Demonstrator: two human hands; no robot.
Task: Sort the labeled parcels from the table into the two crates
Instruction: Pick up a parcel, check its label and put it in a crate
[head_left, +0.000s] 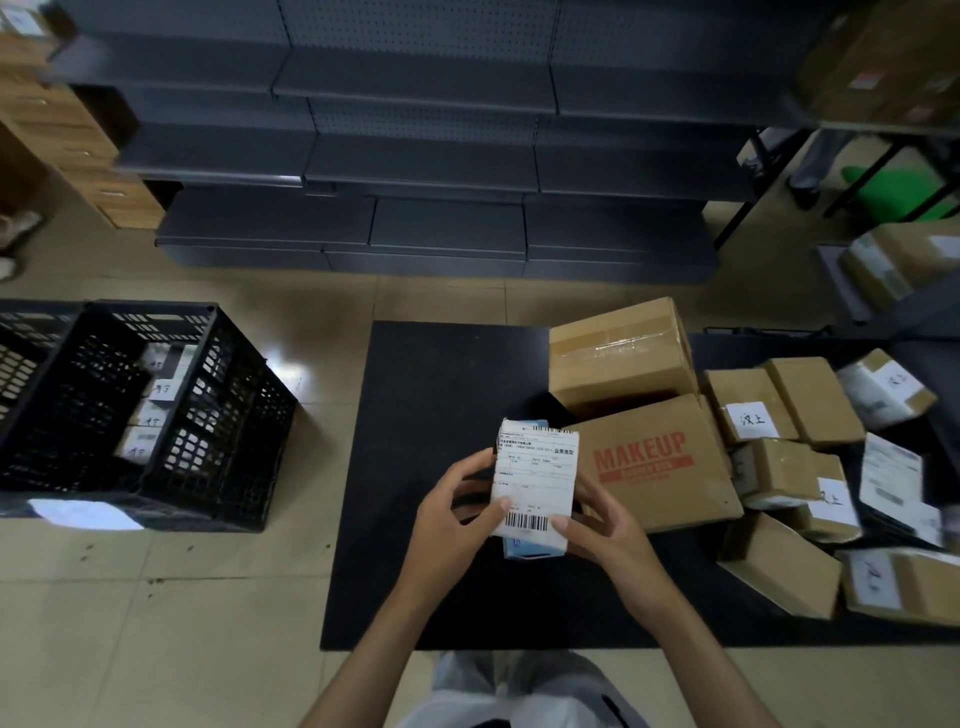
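The left hand (457, 512) and right hand (608, 525) hold a small parcel (535, 483) above the counter (426, 395). The fingers (475, 465) of each curl round its lower edges, and the thumbs press the printed barcode label. Both grips sit low on it, so I judge the top could tip away in a one-handed carry.

On the floor at far left stands the outer crate (31, 374), touching the inner crate (228, 415), which already holds marked parcels. Both are well apart from the counter, so a toss could fall short or drop into the wrong one. No handwritten mark shows on the upturned face, so misreading its destination is the likelier slip.

To the right, the MAKEUP box (660, 462) and the crowded pile (779, 410) lean together. A careless reach there might knock one off the edge.
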